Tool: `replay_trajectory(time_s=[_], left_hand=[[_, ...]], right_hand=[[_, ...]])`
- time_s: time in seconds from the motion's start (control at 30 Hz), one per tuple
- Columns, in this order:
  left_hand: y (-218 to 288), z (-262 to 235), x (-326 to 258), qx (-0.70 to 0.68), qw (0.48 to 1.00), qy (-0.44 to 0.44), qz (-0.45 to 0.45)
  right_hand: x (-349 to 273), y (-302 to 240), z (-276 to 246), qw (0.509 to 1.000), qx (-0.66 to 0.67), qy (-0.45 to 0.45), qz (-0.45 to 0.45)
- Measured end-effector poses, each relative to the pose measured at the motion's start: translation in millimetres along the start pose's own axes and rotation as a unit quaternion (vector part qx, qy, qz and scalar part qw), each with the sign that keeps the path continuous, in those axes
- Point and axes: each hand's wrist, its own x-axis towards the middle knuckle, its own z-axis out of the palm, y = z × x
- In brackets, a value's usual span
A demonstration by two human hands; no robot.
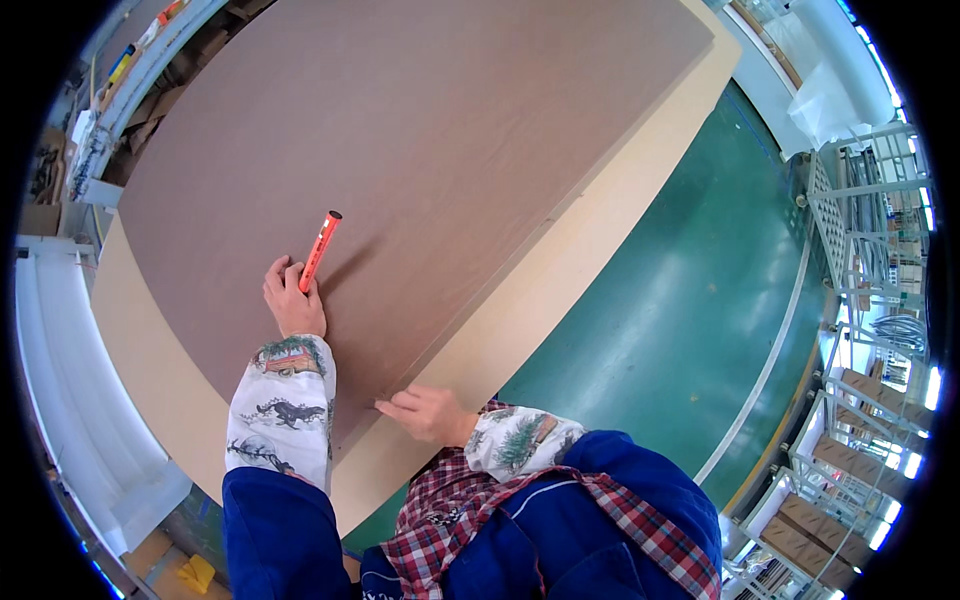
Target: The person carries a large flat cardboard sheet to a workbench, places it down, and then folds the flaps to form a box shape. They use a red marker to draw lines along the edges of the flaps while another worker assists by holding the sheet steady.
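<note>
A: Nearest the camera?
B: Blue jacket sleeves, a red plaid shirt, printed white sleeve covers on both forearms.

A: Right hand?
B: Right hand (428,413) resting flat at the near corner of the brown board (420,150), fingers loose and stretched toward the left, gripping nothing.

A: Left hand?
B: Left hand (292,300) farther up on the same board, fingers curled around the lower end of an orange marker (320,250). Marker tilted, black cap pointing up and away, tip end hidden inside the fist.

A: Under the board?
B: A larger pale tan panel (560,280), showing as a border along the near and right edges.

A: Beyond that, any packages or containers?
B: Green floor (680,300) to the right, with a white line. Brown cartons (830,460) on metal racking at the far right edge; contents not visible. Pale plastic wrapping (825,100) at top right. White trough-like rail (70,400) along the left. Small yellow object (198,572) at bottom left, too blurred to identify. Cluttered shelf at far top left, items too small to tell.
</note>
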Motion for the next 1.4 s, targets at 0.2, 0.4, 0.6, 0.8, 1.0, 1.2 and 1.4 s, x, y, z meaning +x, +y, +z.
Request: replay_trajectory(time_s=[0.2, 0.4, 0.6, 0.8, 1.0, 1.2, 1.4], left_hand=[[-1.2, 1.8, -0.9, -0.005, 1.000, -0.003, -0.010], [-3.2, 3.1, -1.8, -0.003, 1.000, 0.004, -0.006], [-2.3, 1.8, -3.3, 0.006, 1.000, 0.004, -0.002], [-2.7, 0.2, -2.0, 0.003, 1.000, -0.008, -0.007], [-0.8, -1.7, -3.1, 0.016, 1.000, -0.004, -0.007], [1.4, -3.9, -5.0, 0.018, 1.000, -0.011, -0.020], [5.4, -7.7, -4.8, 0.024, 0.999, -0.015, -0.034]], right_hand=[[23.5, 109.0, -91.4, 0.956, -0.125, 0.199, 0.174], [37.9, 188.3, -163.7, 0.930, -0.263, 0.200, 0.162], [0.7, 71.1, -46.8, 0.993, -0.098, 0.057, -0.027], [1.2, 68.5, -48.1, 0.993, -0.109, 0.054, 0.006], [34.4, 184.9, -160.7, 0.929, -0.280, 0.193, 0.148], [43.4, 195.5, -175.9, 0.936, -0.248, 0.216, 0.128], [8.4, 77.1, -70.9, 0.996, -0.069, 0.047, 0.030]])
